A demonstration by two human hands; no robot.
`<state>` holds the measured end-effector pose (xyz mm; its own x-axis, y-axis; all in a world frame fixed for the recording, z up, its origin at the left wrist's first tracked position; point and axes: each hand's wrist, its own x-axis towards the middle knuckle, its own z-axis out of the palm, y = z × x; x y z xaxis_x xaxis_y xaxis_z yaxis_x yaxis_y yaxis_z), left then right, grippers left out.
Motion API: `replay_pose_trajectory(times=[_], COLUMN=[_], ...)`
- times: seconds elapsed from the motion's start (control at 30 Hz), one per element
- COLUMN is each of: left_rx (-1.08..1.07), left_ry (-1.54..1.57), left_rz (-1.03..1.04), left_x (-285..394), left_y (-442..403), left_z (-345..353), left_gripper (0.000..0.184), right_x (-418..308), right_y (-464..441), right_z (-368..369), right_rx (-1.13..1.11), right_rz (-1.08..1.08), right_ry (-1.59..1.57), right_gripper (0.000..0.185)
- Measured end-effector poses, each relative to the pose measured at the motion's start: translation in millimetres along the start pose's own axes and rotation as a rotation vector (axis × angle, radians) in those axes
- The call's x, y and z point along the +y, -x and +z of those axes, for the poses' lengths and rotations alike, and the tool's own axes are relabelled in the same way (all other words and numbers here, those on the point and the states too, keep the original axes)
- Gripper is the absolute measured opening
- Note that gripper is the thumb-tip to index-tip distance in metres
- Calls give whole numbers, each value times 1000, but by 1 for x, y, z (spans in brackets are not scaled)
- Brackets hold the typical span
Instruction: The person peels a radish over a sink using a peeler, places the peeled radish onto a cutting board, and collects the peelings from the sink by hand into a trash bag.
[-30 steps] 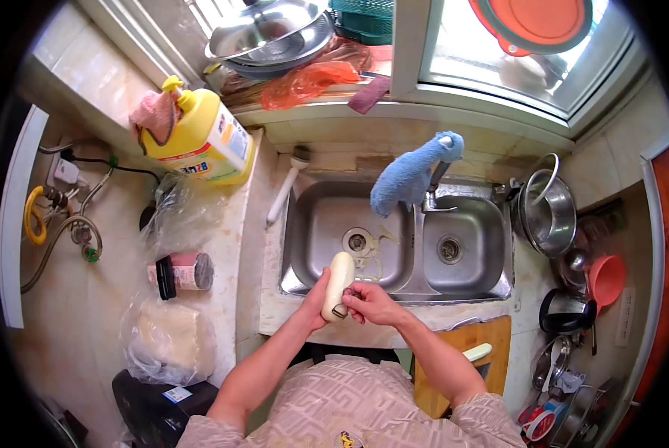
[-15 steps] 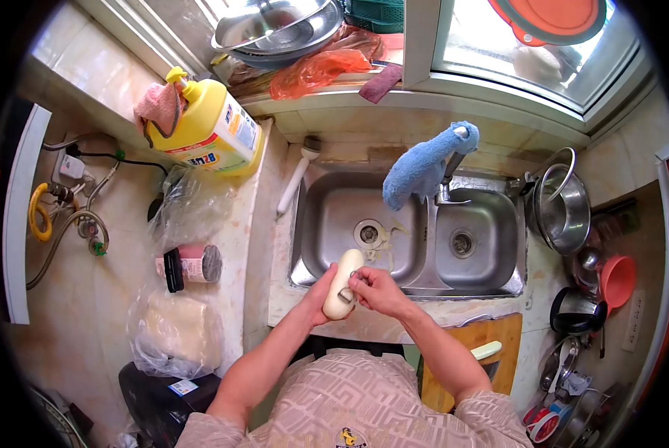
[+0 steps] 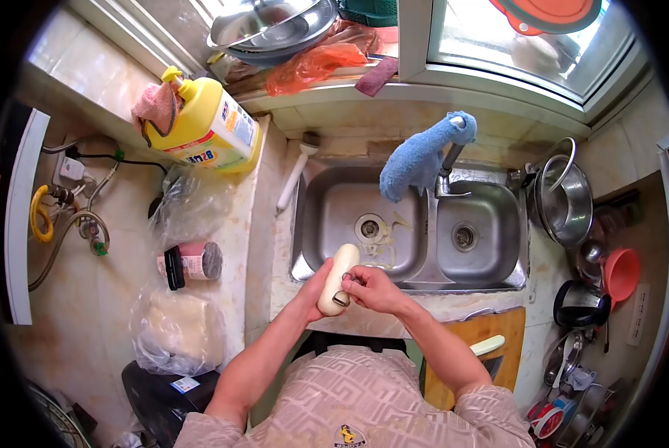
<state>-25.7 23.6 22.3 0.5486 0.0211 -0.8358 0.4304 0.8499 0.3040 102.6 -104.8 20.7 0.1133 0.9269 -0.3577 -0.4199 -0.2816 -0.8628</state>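
Cradling gourd point(image 3: 346, 260) by near edge of sink point(image 3: 430, 246), left hand point(image 3: 312, 293) closed round its side, likely for steadiness. Right hand point(image 3: 377, 290) gripping peeler point(image 3: 340, 301), blade against end nearest body. Peels point(image 3: 401, 220) lie beside drain point(image 3: 369, 228); closeness probably spares counter point(image 3: 364, 322).

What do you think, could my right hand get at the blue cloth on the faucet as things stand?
Probably not without freeing itself first: the right hand is holding the peeler against the white vegetable. Otherwise, the way across the sink to the blue cloth looks free.
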Motion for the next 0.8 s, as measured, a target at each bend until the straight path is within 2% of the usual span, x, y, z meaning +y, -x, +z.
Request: replay_pose_trajectory(times=[0.17, 0.2, 0.3, 0.4, 0.5, 0.6, 0.67, 0.77, 0.8], left_rx=[52, 81, -10, 67, 1, 9, -70, -229, -291], left_ry=[-62, -80, -28, -45, -52, -27, 40, 125, 151], left_rz=[-20, -31, -37, -69, -52, -132, -153, -119, -95], left_x=[3, 4, -2, 1, -1, -1, -8, -17, -17], left_y=[7, 10, 2, 8, 12, 20, 21, 29, 32], left_z=[5, 7, -9, -4, -11, -13, -21, -24, -22], left_gripper=[58, 60, 62, 63, 64, 64, 64, 62, 62], right_x=[0, -2, 3, 9, 20, 27, 49, 94, 102], right_y=[-4, -5, -12, -18, -28, -41, -57, -81, -83], right_z=[-8, -10, -14, -19, -24, -42, -63, -99, -110], right_rx=[75, 48, -1, 27, 64, 132, 169, 394, 524], right_rz=[18, 21, 20, 49, 83, 143, 140, 191, 217], right_ry=[-35, -57, -99, -117, -177, -333, -417, -147, 246], right_gripper=[19, 20, 21, 22, 20, 15, 9, 10, 11])
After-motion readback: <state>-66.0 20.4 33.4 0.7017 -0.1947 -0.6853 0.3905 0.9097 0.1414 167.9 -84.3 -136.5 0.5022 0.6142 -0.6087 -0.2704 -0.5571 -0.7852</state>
